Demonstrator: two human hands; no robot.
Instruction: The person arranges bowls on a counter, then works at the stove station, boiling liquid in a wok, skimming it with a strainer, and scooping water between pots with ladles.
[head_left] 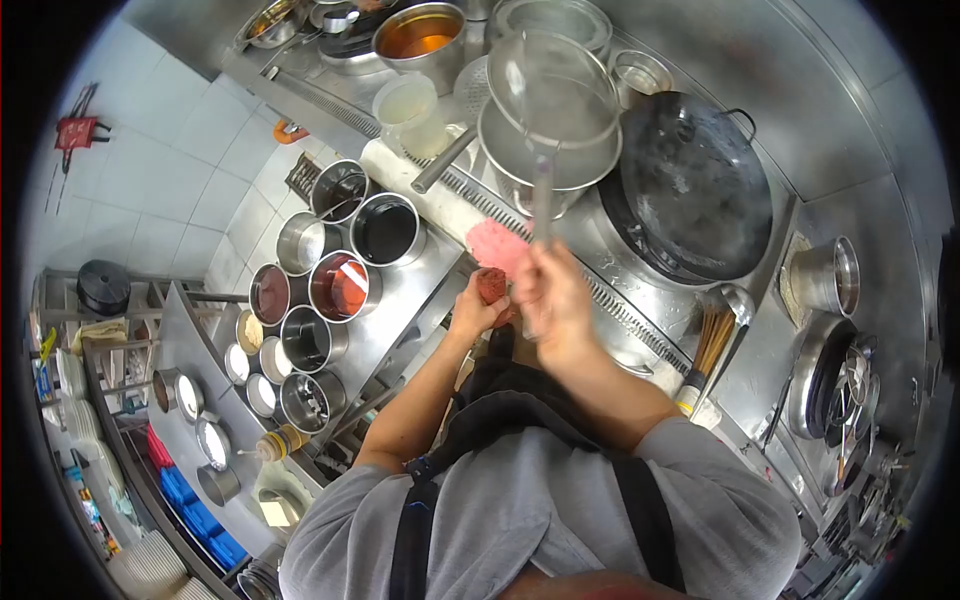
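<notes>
My left hand (pixel 475 308) is closed around a small dark red item (pixel 491 285). Just to its right, my right hand (pixel 555 300) is wrapped round something slim, blurred by motion, that I cannot make out. A pink cloth or sheet (pixel 497 245) shows beyond both hands, partly covered by the right one. Above them, a round mesh strainer (pixel 555 90) rests over a wide metal pot (pixel 540 165), its handle pointing down to the left.
A large black wok (pixel 700 190) sits at the right on the steel stove. Several metal pots of sauces, one with red liquid (pixel 345 285), stand on the left counter. A bamboo brush (pixel 713 335) and a ladle (pixel 738 303) lie near my right arm.
</notes>
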